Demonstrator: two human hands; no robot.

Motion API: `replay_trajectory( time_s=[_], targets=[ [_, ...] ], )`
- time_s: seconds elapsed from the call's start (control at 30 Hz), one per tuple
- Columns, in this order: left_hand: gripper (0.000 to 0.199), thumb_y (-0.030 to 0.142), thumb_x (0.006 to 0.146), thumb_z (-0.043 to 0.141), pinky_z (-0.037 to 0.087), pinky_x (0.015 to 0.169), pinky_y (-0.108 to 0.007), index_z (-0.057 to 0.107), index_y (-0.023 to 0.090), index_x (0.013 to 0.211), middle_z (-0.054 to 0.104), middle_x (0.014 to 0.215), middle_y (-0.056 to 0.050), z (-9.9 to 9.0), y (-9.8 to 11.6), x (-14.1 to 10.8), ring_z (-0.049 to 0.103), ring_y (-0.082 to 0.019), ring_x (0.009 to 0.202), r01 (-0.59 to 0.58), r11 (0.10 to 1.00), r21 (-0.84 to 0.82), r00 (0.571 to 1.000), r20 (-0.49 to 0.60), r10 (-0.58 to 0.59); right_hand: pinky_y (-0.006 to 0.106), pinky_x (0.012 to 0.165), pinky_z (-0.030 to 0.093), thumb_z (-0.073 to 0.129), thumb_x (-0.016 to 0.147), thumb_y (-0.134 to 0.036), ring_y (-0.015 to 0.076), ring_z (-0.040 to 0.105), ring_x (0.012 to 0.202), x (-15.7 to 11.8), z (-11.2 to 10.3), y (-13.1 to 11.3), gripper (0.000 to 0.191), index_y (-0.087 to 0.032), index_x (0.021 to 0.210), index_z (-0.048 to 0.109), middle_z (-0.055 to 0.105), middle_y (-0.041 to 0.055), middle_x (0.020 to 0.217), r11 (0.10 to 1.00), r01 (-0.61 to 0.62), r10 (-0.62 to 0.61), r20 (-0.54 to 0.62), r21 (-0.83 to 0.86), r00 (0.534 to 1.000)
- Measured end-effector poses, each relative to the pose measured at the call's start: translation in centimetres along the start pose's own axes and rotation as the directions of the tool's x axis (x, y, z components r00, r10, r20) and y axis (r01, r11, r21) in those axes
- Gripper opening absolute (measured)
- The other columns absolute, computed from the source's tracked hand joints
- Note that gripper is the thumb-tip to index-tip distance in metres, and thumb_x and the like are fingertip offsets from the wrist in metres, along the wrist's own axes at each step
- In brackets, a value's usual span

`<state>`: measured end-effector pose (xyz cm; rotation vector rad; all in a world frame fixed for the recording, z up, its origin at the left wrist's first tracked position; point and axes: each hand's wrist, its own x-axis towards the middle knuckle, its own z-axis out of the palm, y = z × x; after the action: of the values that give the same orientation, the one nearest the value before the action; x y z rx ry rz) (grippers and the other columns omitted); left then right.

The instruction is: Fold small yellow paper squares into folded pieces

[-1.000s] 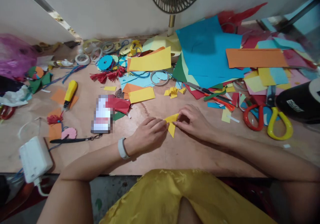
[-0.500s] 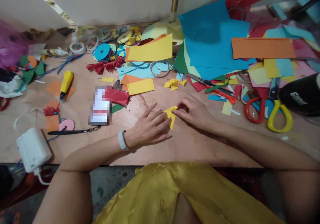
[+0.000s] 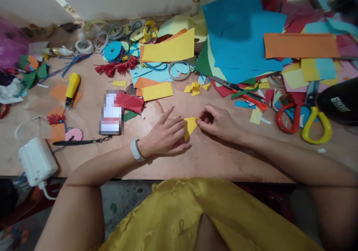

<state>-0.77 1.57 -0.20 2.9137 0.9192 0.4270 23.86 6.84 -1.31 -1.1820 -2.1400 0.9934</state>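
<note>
A small piece of yellow paper (image 3: 190,127) lies on the table between my hands, roughly triangular in outline. My left hand (image 3: 167,133) rests flat with its fingers stretched out, the fingertips touching the paper's left side. At the paper's upper right corner, my right hand (image 3: 216,121) pinches it between thumb and forefinger. Just beyond my hands sits a small cluster of folded yellow paper pieces (image 3: 195,88). A yellow paper rectangle (image 3: 158,91) lies farther left of that cluster.
Red-and-yellow-handled scissors (image 3: 303,122) and a box cutter (image 3: 237,90) lie to the right. At left are a phone (image 3: 112,115), a yellow-handled cutter (image 3: 72,87) and a white power bank (image 3: 37,161). Blue paper sheets (image 3: 240,42) and tape rolls (image 3: 84,46) fill the back.
The yellow paper shows a broader, flatter face between my hands. My right fingers have shifted slightly at its corner. The whole view has tilted down a little.
</note>
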Motion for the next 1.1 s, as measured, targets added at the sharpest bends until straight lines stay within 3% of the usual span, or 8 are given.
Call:
replay_trajectory(
  time_s=[0.13,0.23,0.33,0.6,0.8,0.97,1.1],
  targets=[
    [0.025,0.03,0.101,0.052,0.024,0.128,-0.06,0.06,0.016,0.12,0.071,0.127,-0.01,0.13,-0.24,-0.03,0.064,-0.024,0.124,0.032,0.999,0.037,0.999,-0.04,-0.03,0.029,0.057,0.045,0.067,0.086,-0.029,0.0138,0.058,0.06,-0.4,0.37,0.13,0.013,-0.022,0.085,0.056,0.064,-0.0006,0.075,1.0,0.023,-0.023,-0.004,0.021,1.0],
    [0.035,0.019,0.1,0.052,0.027,0.127,-0.06,0.055,0.015,0.135,0.07,0.13,-0.011,0.26,-0.37,-0.1,0.064,-0.024,0.126,0.035,0.999,0.025,0.998,-0.061,-0.033,0.029,0.058,0.048,0.068,0.088,-0.029,0.0146,0.061,0.063,-0.52,0.69,0.41,0.016,-0.021,0.099,0.06,0.066,0.0006,0.081,0.998,0.022,-0.02,-0.031,0.058,0.999],
    [0.038,0.018,0.098,0.054,0.036,0.124,-0.057,0.055,0.014,0.136,0.069,0.131,-0.013,0.43,-0.45,-0.15,0.063,-0.025,0.129,0.026,1.0,-0.006,0.997,-0.071,-0.026,0.031,0.062,0.052,0.068,0.09,-0.03,0.0157,0.063,0.067,-0.54,0.87,0.62,0.026,-0.021,0.114,0.062,0.069,0.0031,0.089,0.997,0.05,-0.047,-0.063,0.05,0.997],
    [0.031,0.019,0.099,0.055,0.047,0.116,-0.049,0.06,0.014,0.129,0.07,0.129,-0.014,0.46,-0.18,-0.12,0.065,-0.026,0.125,0.085,0.996,-0.005,0.994,-0.074,-0.085,0.037,0.076,0.058,0.06,0.099,-0.022,0.022,0.071,0.089,-0.52,0.91,0.71,0.025,-0.02,0.121,0.069,0.074,0.0093,0.101,0.969,0.244,-0.248,-0.123,-0.046,0.961],
    [0.033,0.025,0.101,0.055,0.05,0.112,-0.047,0.058,0.011,0.131,0.064,0.138,-0.017,0.43,-0.28,-0.4,0.065,-0.028,0.125,0.081,0.995,0.051,0.996,-0.031,-0.079,0.036,0.072,0.057,0.063,0.098,-0.022,0.0216,0.07,0.084,-0.83,0.77,0.59,0.022,-0.019,0.118,0.072,0.074,0.009,0.097,0.969,0.232,-0.239,-0.103,-0.083,0.965],
    [0.031,0.028,0.102,0.054,0.054,0.103,-0.044,0.059,0.011,0.128,0.064,0.139,-0.018,0.15,-0.35,-0.24,0.064,-0.03,0.124,0.082,0.993,0.079,0.997,-0.014,-0.082,0.035,0.066,0.054,0.064,0.097,-0.023,0.0207,0.067,0.077,-0.91,0.54,0.21,0.012,-0.02,0.103,0.074,0.072,0.0056,0.086,0.974,0.193,-0.203,-0.084,-0.117,0.976],
    [0.033,0.028,0.103,0.052,0.054,0.102,-0.044,0.058,0.01,0.13,0.06,0.144,-0.019,0.04,-0.34,-0.2,0.061,-0.031,0.129,0.078,0.991,0.107,0.996,0.039,-0.083,0.037,0.068,0.054,0.062,0.098,-0.022,0.0221,0.067,0.078,-1.1,0.86,0.33,0.011,-0.021,0.1,0.073,0.073,0.0071,0.086,0.94,0.287,-0.311,-0.12,-0.185,0.943]
  ],
)
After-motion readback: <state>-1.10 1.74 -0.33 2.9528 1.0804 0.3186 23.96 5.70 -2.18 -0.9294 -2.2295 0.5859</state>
